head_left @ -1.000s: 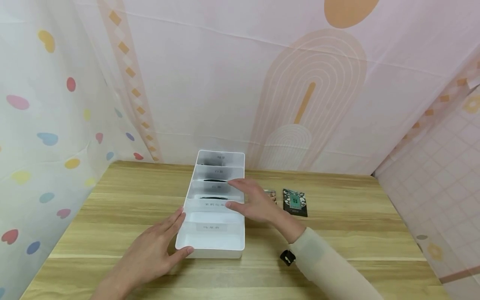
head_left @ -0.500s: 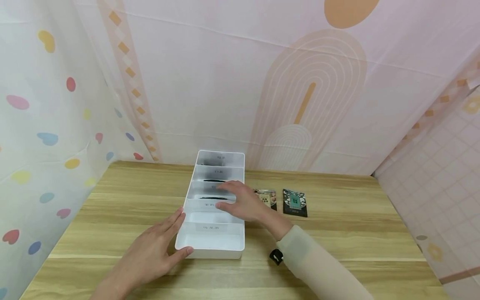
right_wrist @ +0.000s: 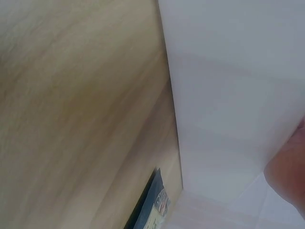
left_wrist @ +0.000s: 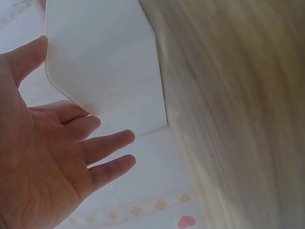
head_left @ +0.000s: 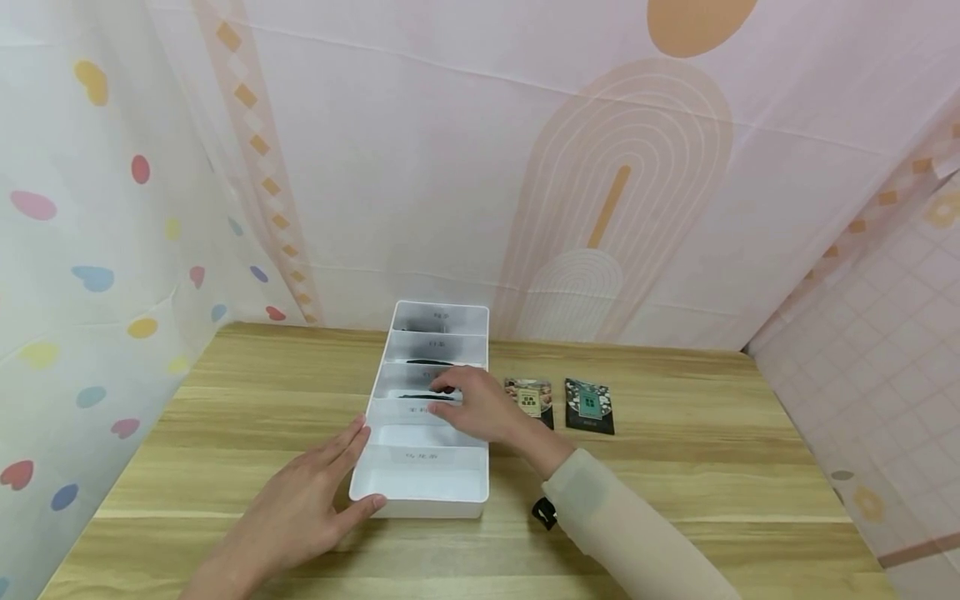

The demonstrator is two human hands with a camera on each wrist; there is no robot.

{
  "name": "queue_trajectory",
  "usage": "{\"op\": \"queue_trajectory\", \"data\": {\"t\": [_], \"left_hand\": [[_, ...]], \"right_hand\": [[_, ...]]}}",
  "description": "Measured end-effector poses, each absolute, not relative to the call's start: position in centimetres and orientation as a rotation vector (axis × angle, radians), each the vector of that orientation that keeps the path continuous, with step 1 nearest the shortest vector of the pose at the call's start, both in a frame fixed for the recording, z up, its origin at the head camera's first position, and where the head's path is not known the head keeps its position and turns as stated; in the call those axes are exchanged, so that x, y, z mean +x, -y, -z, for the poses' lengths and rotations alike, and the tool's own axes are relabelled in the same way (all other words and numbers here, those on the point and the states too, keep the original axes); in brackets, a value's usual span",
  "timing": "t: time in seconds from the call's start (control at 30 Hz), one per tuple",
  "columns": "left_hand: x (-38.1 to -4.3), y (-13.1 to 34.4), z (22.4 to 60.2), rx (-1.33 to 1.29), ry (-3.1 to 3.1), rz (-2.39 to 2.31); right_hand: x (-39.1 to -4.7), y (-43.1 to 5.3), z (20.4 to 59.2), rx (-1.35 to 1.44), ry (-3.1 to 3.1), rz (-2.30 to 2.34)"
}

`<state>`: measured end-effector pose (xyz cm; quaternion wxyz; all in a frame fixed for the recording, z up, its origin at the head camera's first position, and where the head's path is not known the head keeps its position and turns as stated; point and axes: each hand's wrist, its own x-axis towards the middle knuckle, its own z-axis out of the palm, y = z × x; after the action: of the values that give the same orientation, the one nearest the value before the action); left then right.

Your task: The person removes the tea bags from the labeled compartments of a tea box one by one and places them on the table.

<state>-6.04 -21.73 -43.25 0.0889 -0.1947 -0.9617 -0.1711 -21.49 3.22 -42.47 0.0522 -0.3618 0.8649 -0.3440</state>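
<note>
A white divided box [head_left: 420, 507] with labelled compartments stands lengthwise on the table. My left hand [head_left: 303, 492] rests against its near left side, fingers extended along the wall and thumb at the front rim. In the left wrist view those fingers [left_wrist: 109, 142] lie spread at the white box [left_wrist: 105, 62]. My right hand [head_left: 480, 404] reaches over the box's right wall, fingers bent down at the middle compartments, thumb and forefinger apart. Just beside its fingertips shows the dark edge of a packet [head_left: 423, 397] inside a compartment. Another dark packet edge [head_left: 427, 362] shows one compartment farther back.
Right of the box lie a black packet with a yellow label [head_left: 531, 400] and a black packet with a green label [head_left: 590, 406]. Behind the wooden table [head_left: 675, 500] hangs a patterned cloth [head_left: 420, 167]. A black strap piece [head_left: 544, 512] sits by the right sleeve.
My right hand has moved left and slightly down into the box, its thumb and fingers closer together. The yellow-labelled packet now shows more fully. My left hand stays put.
</note>
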Motion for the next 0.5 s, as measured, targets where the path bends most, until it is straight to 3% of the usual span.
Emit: {"op": "queue_trajectory", "data": {"t": [0.5], "left_hand": [[-6.11,21.72,43.33,-0.567,2.867,0.508]], "right_hand": [[-21.54,-3.13,42.76,-1.166,-2.64,1.082]]}}
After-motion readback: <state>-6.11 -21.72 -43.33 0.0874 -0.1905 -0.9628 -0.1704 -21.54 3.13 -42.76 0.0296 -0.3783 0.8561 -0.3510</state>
